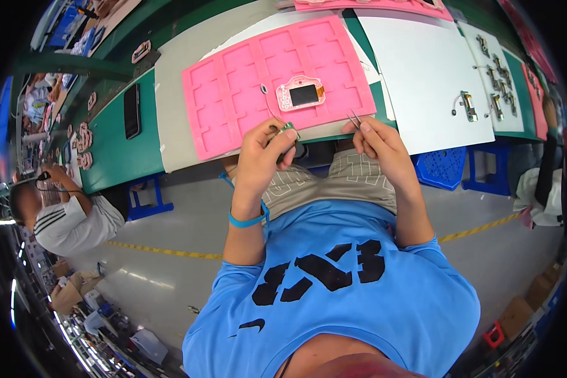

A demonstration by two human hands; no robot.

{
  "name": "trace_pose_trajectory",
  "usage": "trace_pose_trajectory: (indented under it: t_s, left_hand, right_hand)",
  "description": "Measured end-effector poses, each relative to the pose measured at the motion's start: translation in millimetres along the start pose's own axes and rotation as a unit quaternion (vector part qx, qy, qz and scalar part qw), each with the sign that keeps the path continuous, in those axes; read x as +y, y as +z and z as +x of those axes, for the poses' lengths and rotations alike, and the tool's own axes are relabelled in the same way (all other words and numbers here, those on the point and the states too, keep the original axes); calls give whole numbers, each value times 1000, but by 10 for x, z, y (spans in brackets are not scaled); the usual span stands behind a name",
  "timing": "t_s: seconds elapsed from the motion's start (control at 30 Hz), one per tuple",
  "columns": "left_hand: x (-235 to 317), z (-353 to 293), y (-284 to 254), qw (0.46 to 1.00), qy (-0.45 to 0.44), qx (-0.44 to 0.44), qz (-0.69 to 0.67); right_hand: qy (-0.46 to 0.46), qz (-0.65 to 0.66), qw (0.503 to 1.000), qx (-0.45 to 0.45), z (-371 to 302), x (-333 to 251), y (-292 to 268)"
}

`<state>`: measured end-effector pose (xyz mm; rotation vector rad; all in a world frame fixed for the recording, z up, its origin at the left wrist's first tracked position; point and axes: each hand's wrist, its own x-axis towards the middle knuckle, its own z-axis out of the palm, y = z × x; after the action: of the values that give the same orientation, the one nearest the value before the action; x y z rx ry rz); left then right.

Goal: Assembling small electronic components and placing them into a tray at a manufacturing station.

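My left hand (263,154) pinches a small green circuit board (288,128) between thumb and fingers, just over the near edge of a pink foam tray (223,118). A thin wire runs up from the board to a small round part (263,89) lying over the tray. My right hand (384,146) is closed round metal tweezers (355,120), their tips pointing up and away, apart from the board. Between and beyond my hands, a pink device housing (283,99) with a dark rectangular screen (304,94) lies on the tray.
A white sheet (416,75) to the right carries one circuit board (468,106); several more lie on a white board (507,116) farther right. A black phone (132,111) rests on the green mat at left. A co-worker (75,214) sits at the left; blue stools (441,167) stand below the table.
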<state>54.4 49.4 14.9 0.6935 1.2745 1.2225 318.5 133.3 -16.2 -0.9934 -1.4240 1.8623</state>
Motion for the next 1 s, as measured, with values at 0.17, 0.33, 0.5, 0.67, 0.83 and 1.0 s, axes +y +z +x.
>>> trace_pose_trajectory:
  t_s: [0.17, 0.33, 0.5, 0.67, 0.83, 1.0]
  left_hand:
    - [274, 456, 302, 951, 136, 92, 260]
    - [374, 868, 496, 885, 131, 77, 441]
    - [191, 979, 294, 917, 140, 53, 370]
    - [221, 901, 256, 954, 132, 40, 267]
    - [208, 908, 212, 961, 128, 22, 243]
    - [183, 896, 190, 963, 119, 30, 241]
  right_hand:
    - [33, -1, 999, -2, 65, -147, 46]
    - [15, 7, 1000, -7, 198, -14, 17]
    - [70, 127, 988, -62, 286, -40, 121]
    - [157, 134, 973, -107, 419, -202, 267]
    - [171, 160, 966, -105, 472, -182, 340]
    - [183, 157, 965, -106, 444, -199, 347]
